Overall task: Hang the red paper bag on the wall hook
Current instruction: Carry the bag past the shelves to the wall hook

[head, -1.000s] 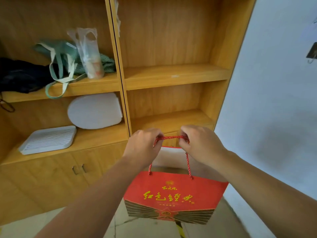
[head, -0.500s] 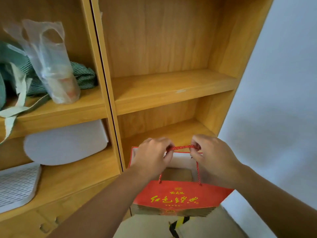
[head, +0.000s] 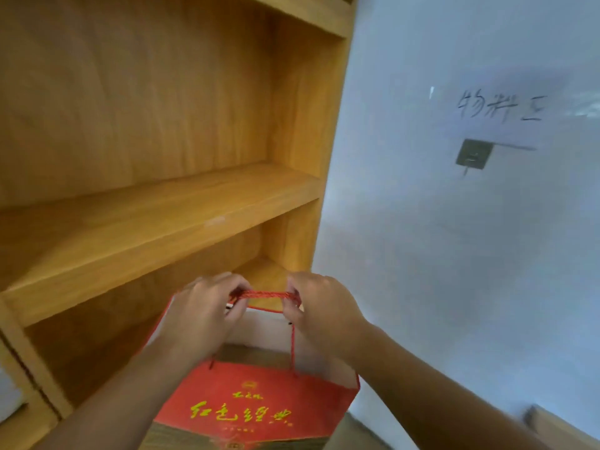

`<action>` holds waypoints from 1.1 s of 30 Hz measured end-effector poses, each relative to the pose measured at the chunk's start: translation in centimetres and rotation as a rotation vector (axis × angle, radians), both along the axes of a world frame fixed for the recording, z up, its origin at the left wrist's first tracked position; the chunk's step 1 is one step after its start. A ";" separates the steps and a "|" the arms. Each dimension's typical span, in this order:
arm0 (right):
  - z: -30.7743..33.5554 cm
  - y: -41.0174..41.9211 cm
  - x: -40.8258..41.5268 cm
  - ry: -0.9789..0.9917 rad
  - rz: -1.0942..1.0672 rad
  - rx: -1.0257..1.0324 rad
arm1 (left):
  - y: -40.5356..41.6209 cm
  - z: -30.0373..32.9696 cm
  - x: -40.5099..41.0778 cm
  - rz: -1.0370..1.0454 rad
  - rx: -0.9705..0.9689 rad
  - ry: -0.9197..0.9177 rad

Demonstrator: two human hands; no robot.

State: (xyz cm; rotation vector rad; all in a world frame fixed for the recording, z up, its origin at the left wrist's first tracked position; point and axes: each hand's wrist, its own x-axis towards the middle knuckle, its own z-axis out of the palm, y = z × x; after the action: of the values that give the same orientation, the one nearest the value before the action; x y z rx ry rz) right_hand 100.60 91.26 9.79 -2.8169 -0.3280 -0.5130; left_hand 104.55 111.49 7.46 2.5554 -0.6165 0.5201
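The red paper bag (head: 256, 404) with yellow characters hangs low in the middle of the view, its mouth open. Its red rope handles (head: 263, 294) are stretched taut between my two hands. My left hand (head: 201, 315) pinches the left end of the handles and my right hand (head: 319, 311) pinches the right end. The wall hook (head: 472, 154), a small square metal plate with a short prong, sits on the white wall up and to the right of my hands, well apart from the bag.
A wooden shelf unit (head: 156, 203) fills the left half, its side panel meeting the white wall (head: 454, 254). Handwritten characters (head: 500, 107) sit on the wall above the hook. A wooden strip (head: 552, 423) shows at the bottom right.
The view has swung right and upward: the shelf items on the left have left the frame and the hook and writing have come into view. Both hands keep the same hold on the handles.
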 end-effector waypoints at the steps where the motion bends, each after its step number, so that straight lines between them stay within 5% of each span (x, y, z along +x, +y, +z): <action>1: 0.1 -0.9 0.0 0.006 -0.032 0.002 | -0.9 0.1 0.7 -0.032 0.004 0.003; 14: -0.1 -10.9 -3.7 0.008 -0.499 -0.007 | -15.3 -0.4 6.2 -0.578 -0.036 -0.016; 33: 2.7 -21.3 -4.4 -0.097 -0.694 0.050 | -27.6 3.7 6.9 -0.729 -0.100 0.003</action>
State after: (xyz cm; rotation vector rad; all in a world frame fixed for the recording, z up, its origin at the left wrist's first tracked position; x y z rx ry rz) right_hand 96.17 69.98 12.54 -2.8027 0.6626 -0.7730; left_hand 111.47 83.90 11.18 2.0317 -1.3884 0.2731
